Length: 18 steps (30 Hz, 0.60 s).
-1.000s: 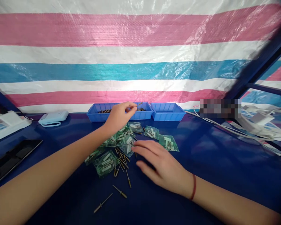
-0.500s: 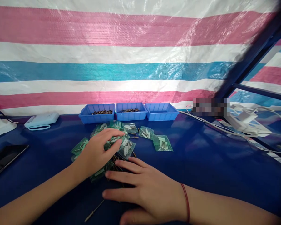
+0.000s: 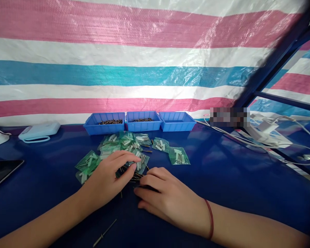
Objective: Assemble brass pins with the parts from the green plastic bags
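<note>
Head view, below centre: rivets (image 3: 136, 175) lie between the left hand (image 3: 109, 175), thumb parted from fingers, and the curled right hand (image 3: 168, 198), its grip unclear. Lower down, a loose rivet (image 3: 101, 236) slants, thin stem toward upper right.

Your bare forearms (image 3: 54, 217) extend from the lower corners and angle toward each other. Your left hand (image 3: 107, 177) is palm-down, fingers curved forward, thumb apart from the forefinger by a small gap. Your right hand (image 3: 169, 199), just beside it, points leftward with bent, slightly spread fingers; its fingertips are partly hidden, so you can't quite judge whether they meet.
</note>
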Motion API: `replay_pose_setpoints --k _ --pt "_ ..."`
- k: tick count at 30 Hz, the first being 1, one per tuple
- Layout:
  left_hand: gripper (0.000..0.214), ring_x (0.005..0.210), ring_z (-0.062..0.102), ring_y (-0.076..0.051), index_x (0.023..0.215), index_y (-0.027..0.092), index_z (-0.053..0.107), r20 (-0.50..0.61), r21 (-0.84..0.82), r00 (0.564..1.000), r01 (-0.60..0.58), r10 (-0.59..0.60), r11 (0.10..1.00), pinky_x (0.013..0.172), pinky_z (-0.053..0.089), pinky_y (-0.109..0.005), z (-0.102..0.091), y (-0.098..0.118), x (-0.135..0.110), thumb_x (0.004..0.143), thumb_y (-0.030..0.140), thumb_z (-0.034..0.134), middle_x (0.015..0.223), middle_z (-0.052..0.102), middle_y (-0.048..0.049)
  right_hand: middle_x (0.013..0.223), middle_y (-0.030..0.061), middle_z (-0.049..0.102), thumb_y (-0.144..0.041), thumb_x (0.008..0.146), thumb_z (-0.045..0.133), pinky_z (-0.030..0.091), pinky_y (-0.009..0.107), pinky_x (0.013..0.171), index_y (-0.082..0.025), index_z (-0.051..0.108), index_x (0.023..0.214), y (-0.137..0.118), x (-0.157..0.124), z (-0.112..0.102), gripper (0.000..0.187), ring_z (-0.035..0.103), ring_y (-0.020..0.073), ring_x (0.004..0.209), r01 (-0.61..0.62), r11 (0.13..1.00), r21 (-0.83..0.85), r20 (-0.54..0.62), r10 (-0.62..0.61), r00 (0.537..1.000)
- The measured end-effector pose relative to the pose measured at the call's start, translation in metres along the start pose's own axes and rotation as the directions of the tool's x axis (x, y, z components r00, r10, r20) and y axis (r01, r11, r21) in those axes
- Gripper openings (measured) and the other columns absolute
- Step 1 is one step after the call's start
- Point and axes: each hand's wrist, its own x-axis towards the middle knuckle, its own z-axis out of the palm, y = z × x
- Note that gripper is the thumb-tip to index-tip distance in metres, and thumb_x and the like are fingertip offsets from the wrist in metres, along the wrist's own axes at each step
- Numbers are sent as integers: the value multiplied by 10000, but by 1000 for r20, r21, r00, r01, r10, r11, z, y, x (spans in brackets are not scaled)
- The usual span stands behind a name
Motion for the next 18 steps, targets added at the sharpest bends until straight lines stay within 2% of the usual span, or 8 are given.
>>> replay_pose_setpoints --k 3,7,10,13,15,18 --pt "191 979 614 -173 1013 258 636 15 -25 1000 11 -10 1000 861 479 -286 2 1 -1 912 213 481 1035 662 -17 913 48 649 -313 943 523 424 324 769 -184 647 1123 1 -2 -4 254 542 186 892 -48 999 -22 18 48 999" --pt "195 970 613 -176 997 238 645 12 -48 1000 3 -2 999 865 476 -295 3 2 -1 909 200 476 1023 662 -31 851 56 657 -193 968 454 425 318 734 -170 670 1081 5 -3 -6 245 548 172 830 -49 999 -21 -10 49 999" --pt "190 969 613 -182 998 230 653 -9 -55 1000 2 -2 999 888 468 -314 3 4 -1 897 204 495 1009 668 -35 907 73 679 -168 957 459 459 325 766 -165 676 1059 9 -3 -7 240 576 177 847 -102 985 142 -114 119 986" --pt "205 954 621 -187 1034 230 656 -17 -109 999 30 -32 994 885 476 -316 2 11 -2 842 223 584 993 680 -28 944 54 690 -191 935 509 497 300 774 -200 682 1032 12 -3 -9 199 615 167 872 -225 868 443 -202 341 918" --pt "217 879 634 -170 1032 244 664 2 -180 996 89 -90 980 810 502 -284 2 16 -3 819 237 623 945 689 -10 938 34 701 -229 926 537 514 289 764 -225 691 1007 13 -2 -10 175 641 160 863 -291 750 594 -168 469 867" --pt "144 747 629 -141 965 266 684 26 -262 981 190 -190 946 668 505 -236 2 24 -3 842 263 611 858 692 13 945 22 715 -291 911 564 531 295 762 -240 700 998 12 0 -11 170 664 169 861 -330 608 722 -78 546 834"
